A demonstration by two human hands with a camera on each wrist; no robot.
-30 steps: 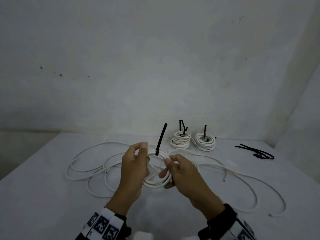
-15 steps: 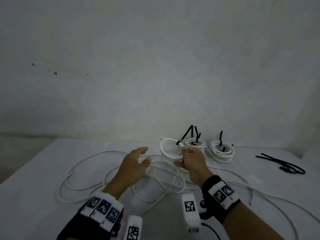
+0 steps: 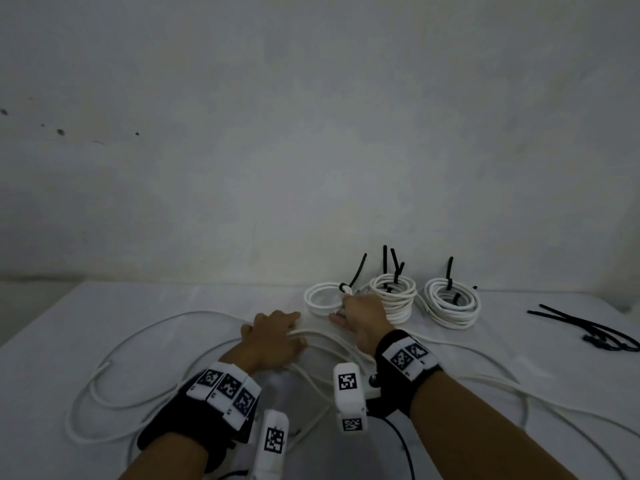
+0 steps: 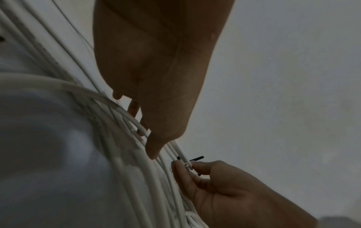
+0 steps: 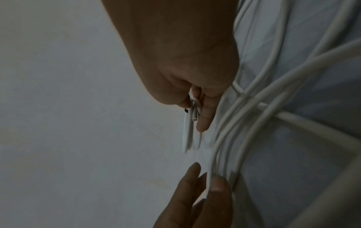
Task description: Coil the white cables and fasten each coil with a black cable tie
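Observation:
A small tied white coil (image 3: 320, 299) lies at the back of the table, its black tie (image 3: 356, 271) sticking up. My right hand (image 3: 346, 311) pinches this coil at the tie; the right wrist view shows its fingers (image 5: 203, 117) round the strands (image 5: 186, 137). Two more tied coils (image 3: 393, 296) (image 3: 452, 303) sit just to the right. My left hand (image 3: 294, 327) lies on the loose white cables (image 3: 145, 334), with one strand (image 5: 210, 169) between thumb and fingers.
Spare black cable ties (image 3: 588, 332) lie at the far right of the white table (image 3: 86, 306). Loose cable loops spread across the middle and right, some under my forearms. A plain wall rises close behind the coils.
My right hand carried the tied coil from the centre to the back, beside the other coils, and set it down. My left hand let go of it and dropped onto the loose cables.

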